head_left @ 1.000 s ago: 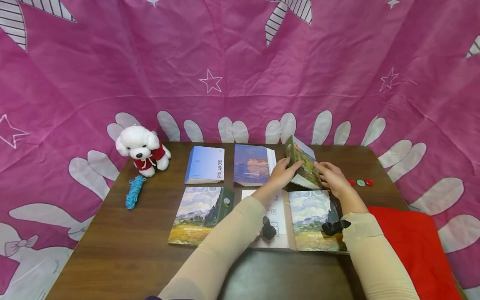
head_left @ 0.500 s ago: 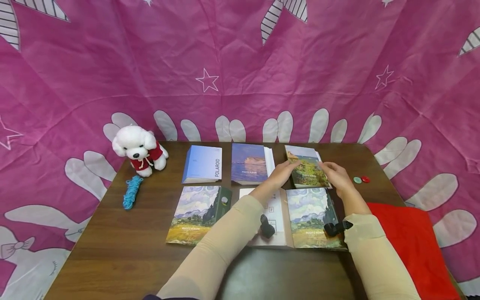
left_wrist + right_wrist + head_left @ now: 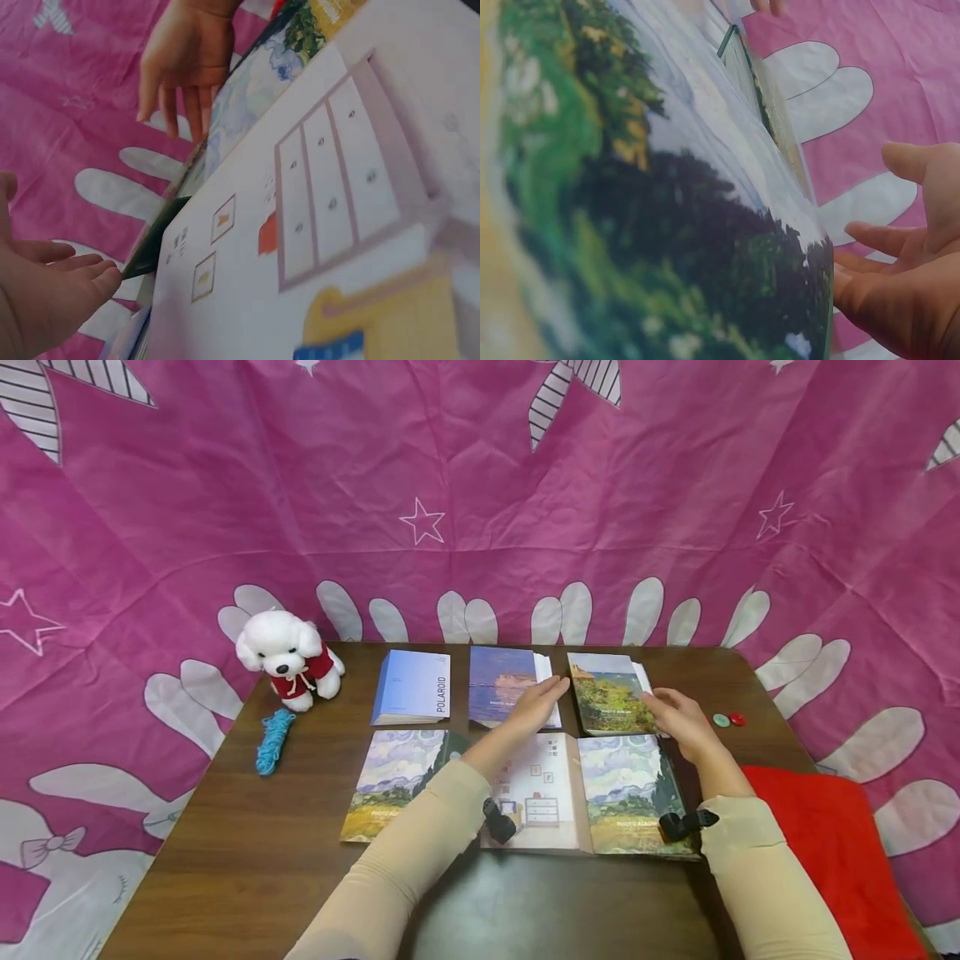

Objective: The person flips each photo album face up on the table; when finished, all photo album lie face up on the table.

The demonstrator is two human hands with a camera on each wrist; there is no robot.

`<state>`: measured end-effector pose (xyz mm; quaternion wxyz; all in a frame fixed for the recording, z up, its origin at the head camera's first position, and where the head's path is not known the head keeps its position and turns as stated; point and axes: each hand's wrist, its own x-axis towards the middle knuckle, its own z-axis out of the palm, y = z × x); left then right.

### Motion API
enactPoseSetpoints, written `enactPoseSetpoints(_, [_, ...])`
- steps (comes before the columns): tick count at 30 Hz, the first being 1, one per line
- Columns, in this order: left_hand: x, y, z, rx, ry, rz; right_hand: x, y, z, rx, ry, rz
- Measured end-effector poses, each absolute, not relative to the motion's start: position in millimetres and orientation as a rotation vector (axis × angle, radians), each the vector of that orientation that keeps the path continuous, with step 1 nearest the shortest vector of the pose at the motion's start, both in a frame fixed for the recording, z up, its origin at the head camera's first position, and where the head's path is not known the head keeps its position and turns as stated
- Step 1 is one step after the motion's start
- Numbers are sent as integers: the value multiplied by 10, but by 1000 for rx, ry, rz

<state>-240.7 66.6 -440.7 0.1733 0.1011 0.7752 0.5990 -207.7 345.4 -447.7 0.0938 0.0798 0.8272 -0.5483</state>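
A photo album with a garden painting on its cover (image 3: 611, 697) lies flat in the back row. My right hand (image 3: 678, 720) is at its right edge, thumb and fingers spread and fairly straight in the right wrist view. My left hand (image 3: 538, 702) reaches across the right part of a photo album with a sea cliff cover (image 3: 495, 681), fingers extended toward the gap between the two albums. In the left wrist view the left hand (image 3: 49, 296) shows palm up with nothing held. Nearer me lies a white cover with furniture drawings (image 3: 540, 793), opened out beside a wheat-field photo album (image 3: 630, 785).
A blue Polaroid album (image 3: 411, 687) and another wheat-field album (image 3: 390, 781) lie to the left. Beyond them are a plush dog (image 3: 288, 660) and a blue yarn bundle (image 3: 274, 742). Buttons (image 3: 722, 720) and a red cloth (image 3: 817, 843) are at the right.
The garden album was tilted up between both hands and now lies flat on the table. My left hand has let go of it and moved left; the right hand has stayed near its right edge.
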Motion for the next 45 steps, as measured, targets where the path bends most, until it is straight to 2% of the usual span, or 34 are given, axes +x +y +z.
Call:
enactPoseSetpoints(4, [-2375, 460, -4368, 251, 2174, 1766, -2098, 3470, -4479, 207, 2465, -1596])
enactPoseSetpoints(13, [-2235, 4, -4397, 419, 2312, 1677, -2019, 3328, -4341, 222, 2744, -1486])
enactPoseSetpoints(22, [-2009, -445, -4445, 462, 2585, 1427, -1749, 2786, -4198, 144, 2629, -1856])
enactPoseSetpoints(34, [-1658, -908, -4559, 547, 2778, 1358, -1442, 2165, -4402, 178, 2447, -2103])
enactPoseSetpoints(45, [-1372, -1280, -4740, 454, 2863, 1404, -1228, 1599, -4623, 82, 2398, -2127])
